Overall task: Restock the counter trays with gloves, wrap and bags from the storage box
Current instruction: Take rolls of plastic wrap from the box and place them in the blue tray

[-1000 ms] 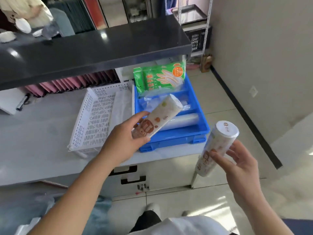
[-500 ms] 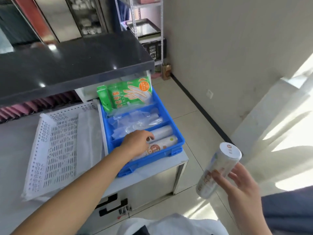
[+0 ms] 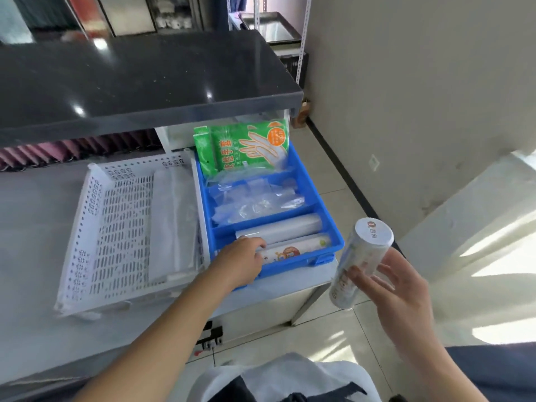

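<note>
A blue divided tray (image 3: 329,224) sits at the counter's right end. Green glove packs (image 3: 246,146) stand in its far compartment, clear plastic bags (image 3: 255,203) fill the middle one. The near compartment holds a plain wrap roll (image 3: 285,227) and a printed wrap roll (image 3: 301,247). My left hand (image 3: 239,261) rests on the printed roll's left end, fingers curled over it. My right hand (image 3: 397,288) holds a second printed wrap roll (image 3: 361,265) upright, off the counter's right edge over the floor.
A white perforated basket (image 3: 113,227) with a white folded sheet (image 3: 171,221) lies left of the blue tray. A dark shelf (image 3: 139,79) overhangs the counter's back. A wall and tiled floor lie to the right.
My left hand carried its printed roll down into the blue tray's near compartment and now lies on it. The right hand keeps its roll held up. The view shifted to the right.
</note>
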